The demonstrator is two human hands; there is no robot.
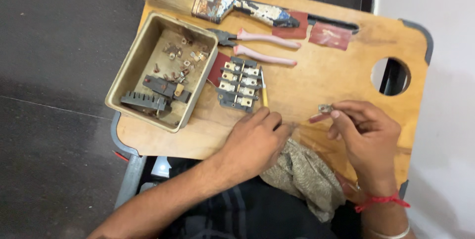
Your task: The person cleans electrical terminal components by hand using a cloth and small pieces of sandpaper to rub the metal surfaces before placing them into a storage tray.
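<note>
Right hand (pixel 368 137) fingers pinch one small metal part (pixel 325 108) at their tips. Left hand (pixel 255 142) fingers curl loosely, empty, on the counter (pixel 326 75); one switch block (pixel 239 84) and one screwdriver (pixel 263 90) lie just beyond them.

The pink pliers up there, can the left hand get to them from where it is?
Probably yes. The left hand is empty on the board, and only the flat switch block lies before the pink pliers.

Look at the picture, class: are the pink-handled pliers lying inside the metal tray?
No, the pink-handled pliers lie on the wooden board, just outside the metal tray.
</note>
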